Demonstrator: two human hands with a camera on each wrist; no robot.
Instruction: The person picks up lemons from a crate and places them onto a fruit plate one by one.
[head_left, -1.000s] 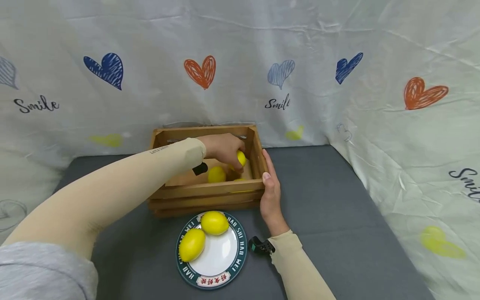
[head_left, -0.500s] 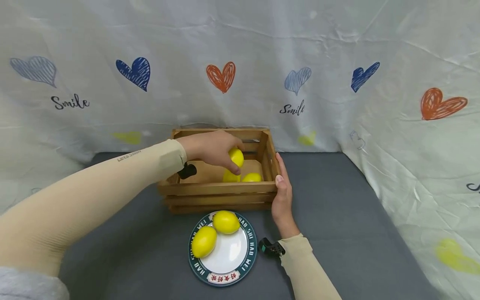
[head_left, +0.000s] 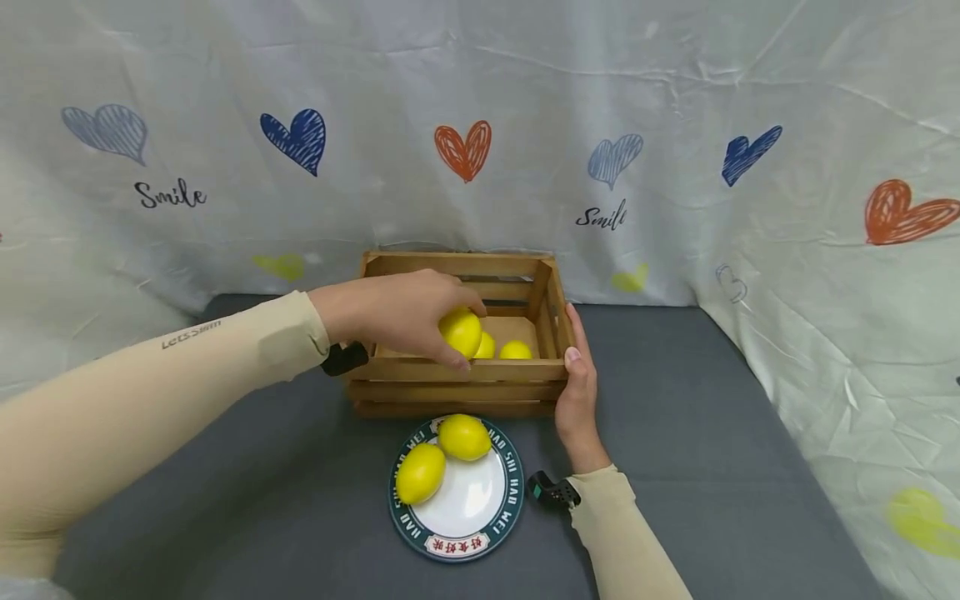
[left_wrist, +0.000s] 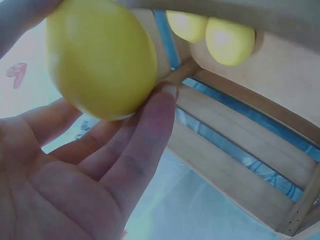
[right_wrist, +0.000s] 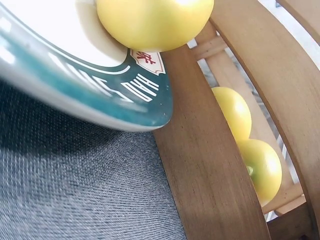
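Observation:
My left hand [head_left: 408, 317] holds a lemon [head_left: 461, 332] between thumb and fingers, over the front part of a slatted wooden crate [head_left: 457, 390]. In the left wrist view that lemon [left_wrist: 102, 60] fills the space between the fingertips. Two more lemons lie on the crate floor, a right one [head_left: 516, 350] and another [head_left: 486, 345] partly hidden behind the held lemon. Against the crate's right outer side rests my right hand [head_left: 579, 400], its fingers straight along the wall and the thumb at the front corner.
Close in front of the crate stands a green-rimmed white plate [head_left: 476, 500]. On it lie two lemons, one at the back [head_left: 464, 437] and one at the left [head_left: 421, 473]. A dark grey cloth [head_left: 712, 467] covers the table, and a printed curtain [head_left: 525, 75] hangs behind.
My left hand has drawn the lemon up from the crate floor and toward the crate's front left. The right hand stays at the crate's side. The head view has shifted slightly.

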